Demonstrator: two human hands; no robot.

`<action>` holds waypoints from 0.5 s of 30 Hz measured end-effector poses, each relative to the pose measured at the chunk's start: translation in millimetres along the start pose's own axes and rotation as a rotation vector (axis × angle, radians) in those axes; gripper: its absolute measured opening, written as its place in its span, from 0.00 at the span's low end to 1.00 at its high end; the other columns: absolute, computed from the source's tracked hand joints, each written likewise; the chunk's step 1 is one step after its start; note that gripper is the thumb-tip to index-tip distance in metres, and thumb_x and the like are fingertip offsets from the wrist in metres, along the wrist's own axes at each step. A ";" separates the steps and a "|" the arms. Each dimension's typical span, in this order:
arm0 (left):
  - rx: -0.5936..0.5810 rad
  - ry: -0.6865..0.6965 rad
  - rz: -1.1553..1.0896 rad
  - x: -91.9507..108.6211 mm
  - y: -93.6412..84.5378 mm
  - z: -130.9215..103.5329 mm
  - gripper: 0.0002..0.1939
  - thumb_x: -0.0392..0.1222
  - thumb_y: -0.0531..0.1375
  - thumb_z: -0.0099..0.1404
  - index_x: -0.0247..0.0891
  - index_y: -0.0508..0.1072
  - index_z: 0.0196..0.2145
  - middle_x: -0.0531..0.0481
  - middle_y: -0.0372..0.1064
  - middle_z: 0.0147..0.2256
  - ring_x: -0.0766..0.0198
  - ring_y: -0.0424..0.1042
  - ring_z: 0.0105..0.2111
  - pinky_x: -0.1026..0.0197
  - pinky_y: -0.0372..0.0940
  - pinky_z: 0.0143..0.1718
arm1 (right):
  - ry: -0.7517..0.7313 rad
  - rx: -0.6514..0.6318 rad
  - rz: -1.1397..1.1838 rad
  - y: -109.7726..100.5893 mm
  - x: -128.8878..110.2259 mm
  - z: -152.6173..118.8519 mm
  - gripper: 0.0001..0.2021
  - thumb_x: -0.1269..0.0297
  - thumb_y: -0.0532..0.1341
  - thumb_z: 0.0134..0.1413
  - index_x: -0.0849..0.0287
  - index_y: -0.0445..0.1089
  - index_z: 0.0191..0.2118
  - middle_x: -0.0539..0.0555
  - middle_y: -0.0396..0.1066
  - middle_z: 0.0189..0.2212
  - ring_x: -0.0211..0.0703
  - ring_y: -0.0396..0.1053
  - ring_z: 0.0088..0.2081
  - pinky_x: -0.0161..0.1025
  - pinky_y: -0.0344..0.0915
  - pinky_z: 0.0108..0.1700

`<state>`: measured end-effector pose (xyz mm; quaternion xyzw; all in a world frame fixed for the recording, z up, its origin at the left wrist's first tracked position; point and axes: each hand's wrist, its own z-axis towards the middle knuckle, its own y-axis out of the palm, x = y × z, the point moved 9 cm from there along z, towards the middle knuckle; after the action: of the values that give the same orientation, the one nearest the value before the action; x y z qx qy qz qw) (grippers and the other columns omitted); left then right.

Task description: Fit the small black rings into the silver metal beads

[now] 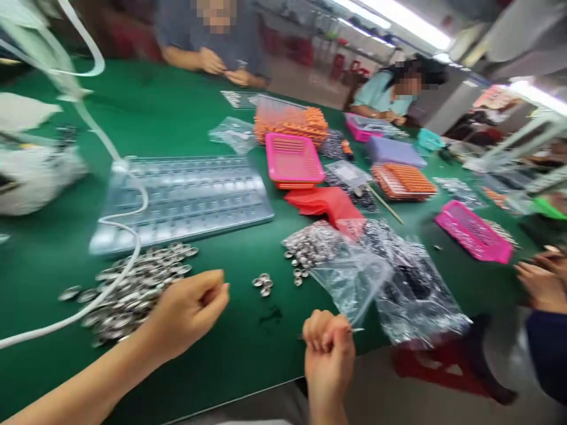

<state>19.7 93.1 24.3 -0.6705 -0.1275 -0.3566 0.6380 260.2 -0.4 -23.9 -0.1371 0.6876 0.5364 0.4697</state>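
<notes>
My left hand is closed, thumb against curled fingers, over the right edge of a pile of shiny oval metal pieces. Whatever it may pinch is hidden. Near the table's front edge, my right hand is curled into a fist; a thin sliver shows on either side, too blurred to name. Between the hands lies a small cluster of silver pieces. Beyond my right hand, more small metal pieces spill beside a transparent plastic bag. A transparent moulded tray lies behind the left pile.
A white cable crosses the left pile and tray. Pink baskets, orange parts, red plastic and a bag of dark pieces crowd the green table. Co-workers sit opposite; another person's hands are at right.
</notes>
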 end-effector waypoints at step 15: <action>-0.289 0.169 0.090 31.0 24.9 6.8 0.14 0.39 0.62 0.71 0.37 0.73 0.53 0.44 0.73 0.50 0.51 0.73 0.50 0.48 0.70 0.52 | -0.080 -0.229 -0.336 19.4 -4.2 -9.9 0.14 0.59 0.52 0.73 0.55 0.71 0.38 0.46 0.57 0.23 0.34 0.58 0.25 0.32 0.55 0.26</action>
<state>59.6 86.9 25.6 -0.7279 0.0094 -0.3974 0.5588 244.0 -2.7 -9.0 -0.2810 0.5704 0.5300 0.5610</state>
